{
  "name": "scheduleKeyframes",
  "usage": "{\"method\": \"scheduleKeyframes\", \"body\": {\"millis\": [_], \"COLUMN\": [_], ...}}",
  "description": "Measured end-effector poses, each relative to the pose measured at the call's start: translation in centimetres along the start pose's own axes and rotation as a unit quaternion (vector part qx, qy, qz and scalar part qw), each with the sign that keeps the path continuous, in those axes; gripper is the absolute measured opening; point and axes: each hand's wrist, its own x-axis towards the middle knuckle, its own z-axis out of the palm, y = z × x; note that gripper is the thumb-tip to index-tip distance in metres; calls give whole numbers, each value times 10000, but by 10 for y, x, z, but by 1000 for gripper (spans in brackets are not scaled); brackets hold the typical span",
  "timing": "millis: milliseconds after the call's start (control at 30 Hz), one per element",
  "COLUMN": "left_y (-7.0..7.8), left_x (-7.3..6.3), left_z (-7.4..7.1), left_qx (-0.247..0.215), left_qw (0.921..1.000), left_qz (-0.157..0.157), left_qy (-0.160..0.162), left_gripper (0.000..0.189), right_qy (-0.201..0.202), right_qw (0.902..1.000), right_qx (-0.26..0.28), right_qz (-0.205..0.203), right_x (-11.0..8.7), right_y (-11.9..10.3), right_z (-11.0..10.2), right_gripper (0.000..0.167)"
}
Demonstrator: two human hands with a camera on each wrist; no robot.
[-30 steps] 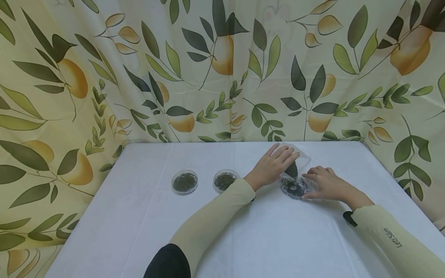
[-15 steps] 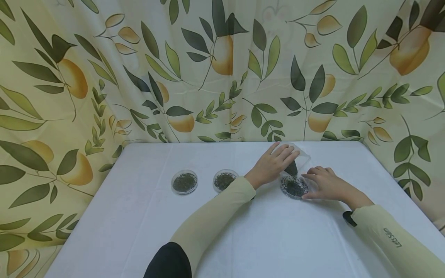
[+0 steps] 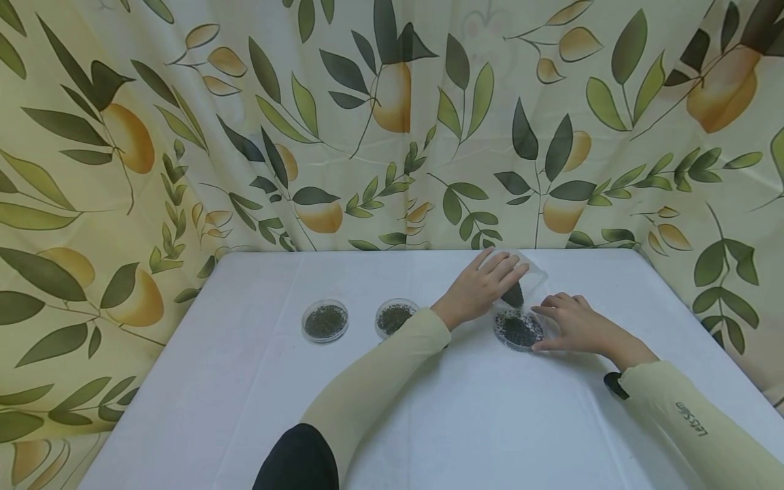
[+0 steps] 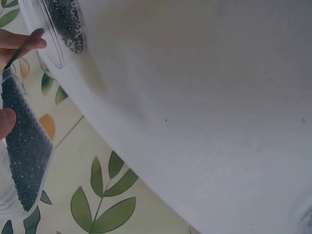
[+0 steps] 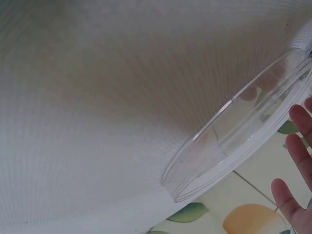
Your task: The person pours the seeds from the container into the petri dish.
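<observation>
My left hand [image 3: 480, 289] grips a clear plastic container [image 4: 46, 163] partly filled with dark granules [image 4: 29, 141], its fingers over the upper side. In the head view the container tilts down toward a round clear petri dish [image 3: 518, 333], whose bottom is covered with the same dark granules. My right hand [image 3: 578, 327] is at that dish's right side, thumb and forefinger spread around a clear petri dish lid [image 5: 234, 141]. In the right wrist view the lid stands tilted, and the other fingers [image 5: 295, 146] are loosely extended behind it.
Two more petri dishes with dark granules stand to the left, a left one [image 3: 325, 321] and a middle one [image 3: 395, 318] partly overlapped by the left sleeve. A white cloth covers the table [image 3: 263, 408]. A patterned curtain [image 3: 367, 122] hangs behind it.
Dark granules now cover a pale patch that showed in the middle of the right dish. The left hand and container have shifted very slightly; the right hand has stayed in place.
</observation>
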Motion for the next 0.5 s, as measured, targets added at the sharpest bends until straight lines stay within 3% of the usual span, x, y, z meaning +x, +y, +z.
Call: {"method": "scheduleKeyframes", "body": {"millis": [500], "left_y": [0], "left_x": [2], "left_z": [-1], "left_qx": [100], "left_qw": [9999], "left_qz": [56], "left_qy": [-41], "left_gripper": [52], "right_qy": [50], "right_qw": [10000], "right_qx": [-20], "right_qz": [-64], "right_x": [-1], "right_y": [1], "right_z": [0], "right_gripper": [78]}}
